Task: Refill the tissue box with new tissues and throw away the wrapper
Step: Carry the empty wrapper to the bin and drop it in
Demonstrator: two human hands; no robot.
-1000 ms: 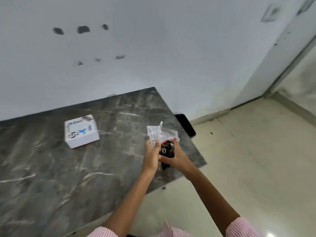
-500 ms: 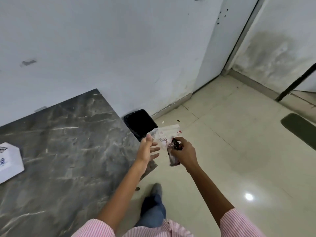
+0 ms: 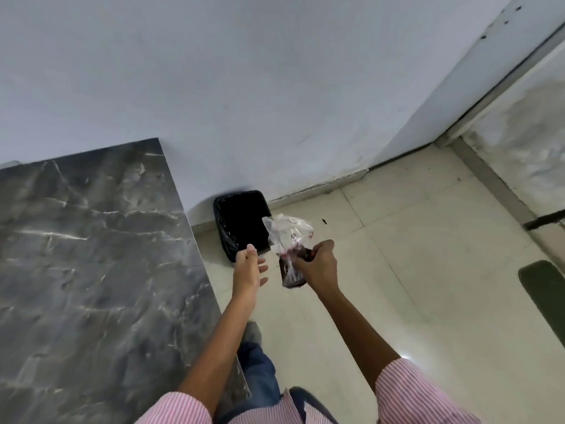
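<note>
My right hand [image 3: 318,264] is shut on a crumpled clear plastic wrapper [image 3: 287,234] with red and dark print; it hangs just right of and in front of a black-lined waste bin [image 3: 241,223] on the floor by the wall. My left hand [image 3: 249,267] is open with fingers apart, empty, a little left of the wrapper and near the bin's front rim. The tissue box is out of view.
A dark grey marble table [image 3: 91,270] fills the left side; its right edge runs beside my left arm. The cream tiled floor [image 3: 412,270] spreads to the right, with a dark mat [image 3: 544,295] at the far right and a door frame [image 3: 477,117] behind.
The view has swung right, away from the table; the tissue box has left the frame. Both hands with the wrapper have come nearer the bin, and my left hand has let go of the wrapper.
</note>
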